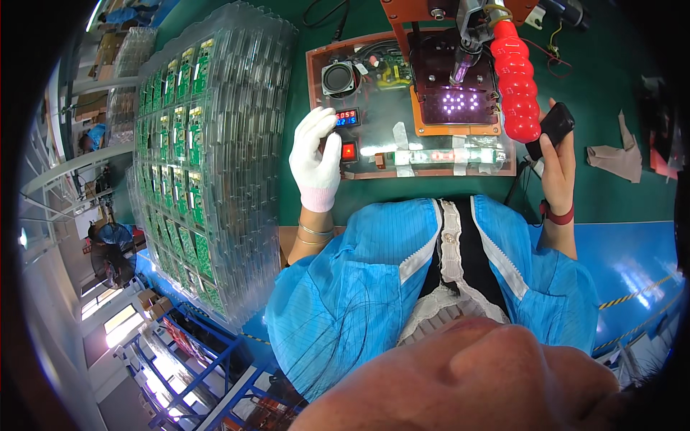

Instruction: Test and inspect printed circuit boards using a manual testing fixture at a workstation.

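My left hand [316, 154], in a white glove, is at the left side of a clear-topped test box [388, 147]. Its fingers are stretched out and the thumb stands apart, with nothing seen between them. Close to its fingertips is a small digital meter [347, 118] with red and blue digits. A lit red switch [349, 151] sits by the thumb. Bare, with a red band on the wrist, my right hand [559, 169] grips a black handheld device [556, 129]; its exact kind is unclear. Just left of that device hangs the red ribbed handle [515, 82] of a clamp press.
At the left rises a tall stack of clear plastic trays [248, 144] with green circuit boards [195, 126]. The box holds a round speaker [339, 77]. White lights glow on a dark plate [460, 104] under the press. A beige cloth piece [619, 154] lies at the right.
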